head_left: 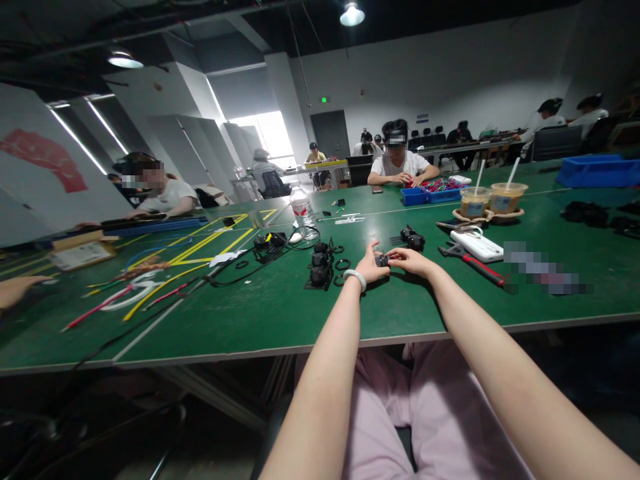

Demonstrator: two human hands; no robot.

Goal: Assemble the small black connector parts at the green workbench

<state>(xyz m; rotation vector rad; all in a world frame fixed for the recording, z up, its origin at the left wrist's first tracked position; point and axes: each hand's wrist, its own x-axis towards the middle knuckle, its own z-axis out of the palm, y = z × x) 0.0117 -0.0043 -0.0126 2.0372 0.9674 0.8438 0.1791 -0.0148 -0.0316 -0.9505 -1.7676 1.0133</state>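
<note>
A small black part, its kind too small to make out, is held between both hands just above the green table. My left hand, with a pale bangle at the wrist, grips it from the left with the thumb raised. From the right, the fingertips of my right hand pinch the same part. Black rings lie left of my left hand, beside a group of black blocky parts. Another black part sits just beyond my right hand.
Red-handled pliers, a white power bank and two iced drinks stand to the right. Leftward are a water bottle, black cables and coloured tubes. A person sits opposite by blue bins; another hand shows far left.
</note>
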